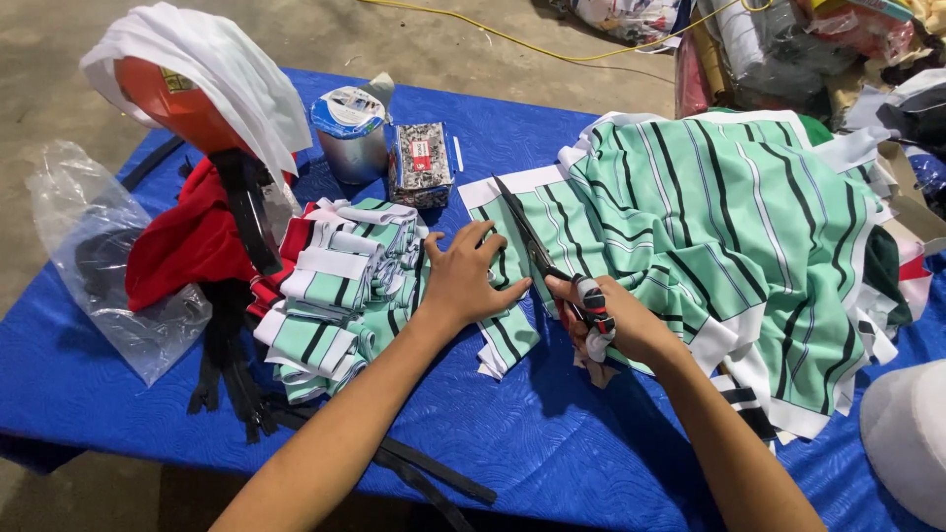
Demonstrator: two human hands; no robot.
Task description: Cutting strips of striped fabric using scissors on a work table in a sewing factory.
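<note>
My right hand (616,320) grips a pair of scissors (537,246) by the handles, blades pointing away through a sheet of green fabric with black and white stripes (729,227). My left hand (466,276) lies flat with fingers spread on the narrow strip of that striped fabric (507,340) left of the blades, pressing it to the blue table cover (552,443). Just left of my left hand sits a pile of cut striped pieces (340,296).
Red cloth (187,241), black straps (232,365) and a clear plastic bag (94,256) lie at the left. A tape roll (350,123) and a small packet (421,163) stand behind the pile. White fabric drapes over an orange object (197,69). A white rounded object (907,433) sits bottom right.
</note>
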